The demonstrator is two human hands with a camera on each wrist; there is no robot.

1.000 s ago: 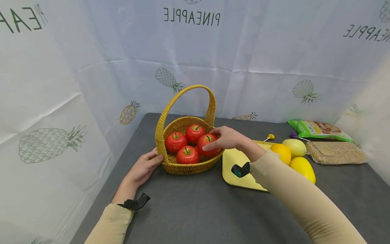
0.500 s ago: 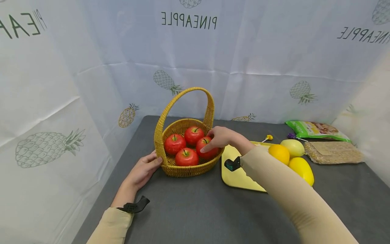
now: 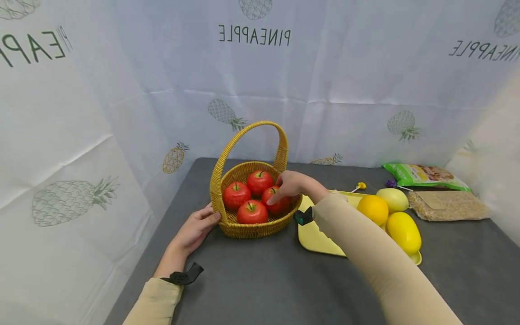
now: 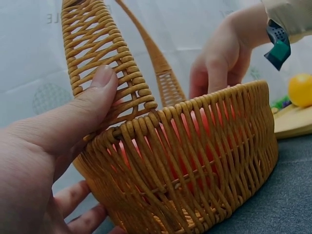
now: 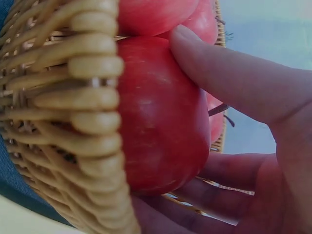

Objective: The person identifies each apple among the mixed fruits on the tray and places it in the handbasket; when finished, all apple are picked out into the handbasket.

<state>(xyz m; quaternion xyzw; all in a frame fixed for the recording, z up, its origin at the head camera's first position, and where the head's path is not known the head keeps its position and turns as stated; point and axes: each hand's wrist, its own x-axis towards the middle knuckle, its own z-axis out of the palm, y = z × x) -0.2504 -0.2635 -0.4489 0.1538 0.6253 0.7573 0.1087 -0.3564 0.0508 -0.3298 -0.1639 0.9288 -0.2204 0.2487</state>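
A yellow-brown wicker basket with a tall arched handle stands upright on the dark table, several red apples inside. My left hand grips its left side; in the left wrist view the thumb lies over the foot of the handle and the other fingers reach round the outer wall. At the basket's right side my right hand holds the rightmost apple, thumb on one side and fingers curled round the other. That apple sits inside the rim against its neighbours. Part of it is hidden by the hand in the head view.
A yellow tray lies right of the basket, partly under my right forearm. An orange fruit, a pale round fruit and a yellow oval fruit are on it. Behind are lollipops, a green packet and a grain bag.
My right hand has settled lower and closer round the rightmost apple, its forearm shifting left. My left hand keeps its grip on the basket. The head view has tilted slightly upward.
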